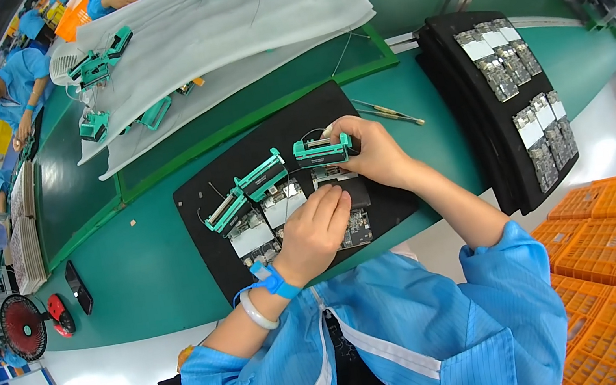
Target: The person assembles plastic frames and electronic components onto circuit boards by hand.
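My right hand (372,152) grips the right end of a teal-and-black module (322,150), thumb and fingers closed round it. My left hand (315,231), with a blue wrist strap and a white bangle, has its fingers bent together over a circuit board (356,231) just below that module. Its fingertips are beside a flat dark piece (356,192); what lies under the palm is hidden. To the left, two more teal modules (262,175) stand tilted at the far ends of silver-covered circuit boards (251,239). All of these rest on a black mat (195,209).
Slim metal tools (392,112) lie beyond my right hand. At right, a stacked black foam tray (478,159) bears several circuit boards. White foam sheeting (221,38) with more teal modules covers a green-framed belt ahead. A phone (78,287) and fan (24,326) are left; orange crates (601,236) stand right.
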The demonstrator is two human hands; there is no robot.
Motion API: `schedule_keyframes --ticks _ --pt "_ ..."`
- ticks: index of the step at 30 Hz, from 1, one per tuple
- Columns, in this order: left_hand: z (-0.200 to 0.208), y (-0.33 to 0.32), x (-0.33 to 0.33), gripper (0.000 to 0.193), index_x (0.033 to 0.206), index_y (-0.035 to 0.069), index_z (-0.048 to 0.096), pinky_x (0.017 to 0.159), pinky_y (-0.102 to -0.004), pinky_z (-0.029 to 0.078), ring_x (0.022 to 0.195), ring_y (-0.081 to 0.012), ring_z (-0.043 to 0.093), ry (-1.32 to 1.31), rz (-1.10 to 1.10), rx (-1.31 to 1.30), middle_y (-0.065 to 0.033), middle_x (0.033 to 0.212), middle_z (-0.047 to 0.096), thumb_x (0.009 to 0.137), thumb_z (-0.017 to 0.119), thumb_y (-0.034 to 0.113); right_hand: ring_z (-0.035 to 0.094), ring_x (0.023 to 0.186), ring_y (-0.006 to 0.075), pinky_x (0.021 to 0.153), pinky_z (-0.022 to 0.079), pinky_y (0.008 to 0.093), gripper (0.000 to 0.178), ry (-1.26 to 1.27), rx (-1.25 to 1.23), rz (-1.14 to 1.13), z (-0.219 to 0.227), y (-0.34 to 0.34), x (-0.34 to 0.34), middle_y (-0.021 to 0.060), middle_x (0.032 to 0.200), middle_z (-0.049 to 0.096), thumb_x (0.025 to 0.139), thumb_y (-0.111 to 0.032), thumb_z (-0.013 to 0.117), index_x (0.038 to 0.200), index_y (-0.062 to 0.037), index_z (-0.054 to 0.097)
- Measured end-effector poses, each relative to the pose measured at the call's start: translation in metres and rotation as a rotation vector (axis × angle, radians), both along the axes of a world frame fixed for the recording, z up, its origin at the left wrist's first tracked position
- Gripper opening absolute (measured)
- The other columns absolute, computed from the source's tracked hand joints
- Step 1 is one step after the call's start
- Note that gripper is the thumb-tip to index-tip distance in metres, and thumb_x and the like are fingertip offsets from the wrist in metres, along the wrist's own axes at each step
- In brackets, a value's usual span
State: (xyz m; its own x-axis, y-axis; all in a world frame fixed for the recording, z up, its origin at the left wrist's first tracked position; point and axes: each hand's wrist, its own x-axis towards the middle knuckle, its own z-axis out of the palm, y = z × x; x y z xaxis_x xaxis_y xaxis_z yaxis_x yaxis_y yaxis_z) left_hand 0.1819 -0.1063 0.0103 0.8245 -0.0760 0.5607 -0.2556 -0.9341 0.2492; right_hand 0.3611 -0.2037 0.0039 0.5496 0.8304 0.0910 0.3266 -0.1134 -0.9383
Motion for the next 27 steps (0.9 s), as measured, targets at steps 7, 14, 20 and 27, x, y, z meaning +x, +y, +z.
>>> schedule_keyframes --ticks 7,14,20,27 --pt "0.000 -0.003 0.009 0.027 0.101 -0.005 0.069 0.077 -0.0371 0.059 0.099 -0.0330 0.068 -0.050 0.035 0.069 -0.0176 0.103 0.068 0.076 0.068 0.003 0.067 0.095 0.0258 0.082 0.052 0.0334 0.030 0.001 0.069 0.025 -0.014 -0.003 0.005 0.0113 0.102 0.068 0.073 0.000 0.079 0.100 -0.0012 0.066" --pt "-0.004 -0.002 0.013 0.026 0.101 -0.005 0.069 0.077 -0.0370 0.058 0.100 -0.0329 0.068 -0.057 0.043 0.117 -0.0176 0.103 0.068 0.075 0.067 0.003 0.068 0.091 0.0244 0.080 0.053 0.0332 0.027 -0.019 -0.008 0.017 -0.004 -0.002 0.002 0.0115 0.102 0.068 0.075 -0.001 0.077 0.100 -0.0007 0.067" --pt "-0.006 -0.002 0.015 0.025 0.099 -0.005 0.069 0.076 -0.0367 0.059 0.099 -0.0325 0.068 -0.088 0.035 0.109 -0.0178 0.103 0.069 0.075 0.067 0.003 0.068 0.091 0.0242 0.080 0.053 0.0333 0.027 -0.041 0.010 -0.004 -0.004 -0.002 0.000 0.0115 0.101 0.068 0.075 -0.001 0.078 0.100 -0.0005 0.067" --pt "-0.012 -0.001 0.019 0.020 0.095 -0.002 0.069 0.074 -0.0346 0.059 0.097 -0.0303 0.069 -0.054 0.051 0.062 -0.0172 0.104 0.069 0.076 0.068 0.004 0.062 0.090 0.0146 0.075 0.050 0.0287 0.023 -0.080 0.006 0.022 -0.005 -0.003 0.002 0.0061 0.107 0.067 0.076 0.000 0.078 0.088 -0.0036 0.058"
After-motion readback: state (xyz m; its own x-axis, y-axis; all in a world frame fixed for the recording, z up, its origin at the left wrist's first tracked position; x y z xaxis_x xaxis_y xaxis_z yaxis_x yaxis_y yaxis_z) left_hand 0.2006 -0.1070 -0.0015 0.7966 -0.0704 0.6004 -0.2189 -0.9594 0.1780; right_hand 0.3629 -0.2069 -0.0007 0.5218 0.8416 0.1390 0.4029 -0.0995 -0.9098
